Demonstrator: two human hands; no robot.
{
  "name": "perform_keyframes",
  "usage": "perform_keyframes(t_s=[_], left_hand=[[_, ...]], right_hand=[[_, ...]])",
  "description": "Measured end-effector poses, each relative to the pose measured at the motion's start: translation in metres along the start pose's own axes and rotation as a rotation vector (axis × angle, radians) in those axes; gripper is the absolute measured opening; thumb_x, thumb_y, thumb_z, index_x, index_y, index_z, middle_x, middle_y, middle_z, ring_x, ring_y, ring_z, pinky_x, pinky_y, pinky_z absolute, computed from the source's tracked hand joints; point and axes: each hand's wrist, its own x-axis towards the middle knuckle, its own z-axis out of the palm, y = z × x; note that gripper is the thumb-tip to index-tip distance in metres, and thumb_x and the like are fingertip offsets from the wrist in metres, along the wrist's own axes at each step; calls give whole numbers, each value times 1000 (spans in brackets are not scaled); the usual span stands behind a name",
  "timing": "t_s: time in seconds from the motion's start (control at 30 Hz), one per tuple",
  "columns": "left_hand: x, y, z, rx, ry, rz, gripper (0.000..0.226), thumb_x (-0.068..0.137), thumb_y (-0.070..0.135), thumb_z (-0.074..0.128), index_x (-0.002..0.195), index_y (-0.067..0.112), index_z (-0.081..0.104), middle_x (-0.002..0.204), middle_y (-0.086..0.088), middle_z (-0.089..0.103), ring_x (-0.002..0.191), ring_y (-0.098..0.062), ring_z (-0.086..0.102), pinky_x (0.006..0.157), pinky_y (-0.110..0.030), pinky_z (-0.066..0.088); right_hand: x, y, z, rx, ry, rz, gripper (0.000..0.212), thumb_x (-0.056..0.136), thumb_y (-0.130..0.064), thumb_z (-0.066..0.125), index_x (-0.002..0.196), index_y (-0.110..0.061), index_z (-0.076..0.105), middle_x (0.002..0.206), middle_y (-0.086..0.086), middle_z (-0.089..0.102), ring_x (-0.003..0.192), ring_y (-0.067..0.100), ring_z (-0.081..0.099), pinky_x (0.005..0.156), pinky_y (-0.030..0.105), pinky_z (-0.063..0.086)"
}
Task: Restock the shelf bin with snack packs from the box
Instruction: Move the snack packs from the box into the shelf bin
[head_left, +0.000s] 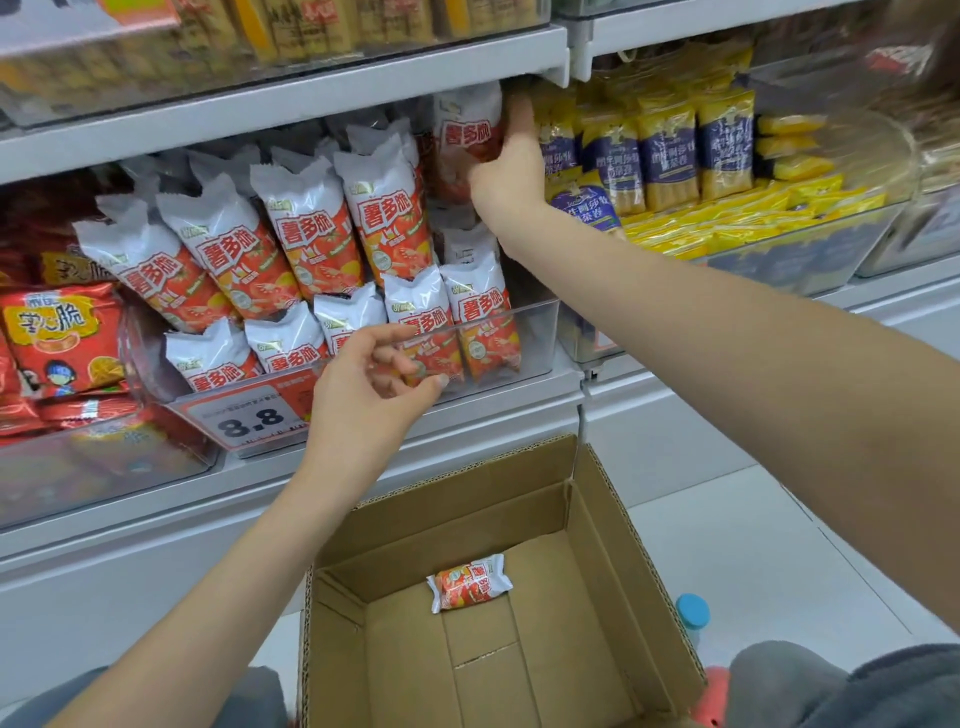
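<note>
1. The right hand (511, 166) reaches high into the clear bin (540, 332), its fingers gripping a pack (465, 140) at the back right, just under the upper shelf (291, 98).
2. The left hand (371, 387) hovers at the bin's front wall, fingers loosely curled and holding nothing.
3. The bin holds rows of upright red-and-white packs (306, 228); a price tag (249, 415) reading 8.8 hangs on its front.
4. The box (613, 525) sits open on the floor below, with one last pack (469, 582) lying flat on its bottom.
</note>
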Motion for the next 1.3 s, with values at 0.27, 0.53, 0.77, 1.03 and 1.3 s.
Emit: perform_keyframes(t_s=[0.27, 0.53, 0.77, 1.03, 1.3], left_hand=[[2, 0, 1, 15, 15, 23, 37, 77, 16, 76, 111, 21, 61, 79, 2, 59, 67, -6, 55, 70, -19, 49], [3, -1, 0, 0, 0, 37, 34, 78, 11, 75, 108, 21, 62, 74, 4, 58, 65, -2, 53, 64, -11, 47], [2, -6, -2, -30, -12, 74, 47, 79, 8, 73, 121, 21, 57, 81, 4, 61, 66, -2, 55, 69, -12, 47], [-23, -29, -18, 128, -72, 246, 50, 83, 1, 64, 125, 26, 51, 86, 4, 62, 78, -5, 58, 64, -13, 46], [-77, -135, 7, 659, -347, 114, 47, 82, 9, 61, 125, 27, 50, 91, 12, 55, 87, -10, 57, 68, -28, 49]], right_hand=[[42, 6, 22, -181, -144, 19, 62, 89, -25, 64, 141, -10, 32, 142, 9, 47, 131, 24, 45, 103, 26, 38], [47, 18, 29, -312, -321, 97, 65, 90, -35, 62, 142, -10, 33, 140, 8, 49, 127, 24, 48, 101, 30, 43], [40, 21, 29, -302, -334, 171, 85, 82, -34, 71, 145, -8, 20, 144, 10, 41, 130, 26, 44, 105, 36, 42], [-42, 6, -18, -203, -151, -97, 42, 90, 1, 44, 131, -6, 41, 125, 9, 57, 109, 19, 54, 94, 29, 46], [-239, 79, -57, -340, -358, -252, 23, 84, 6, 45, 94, -15, 49, 89, -4, 49, 84, 10, 44, 73, 22, 37]])
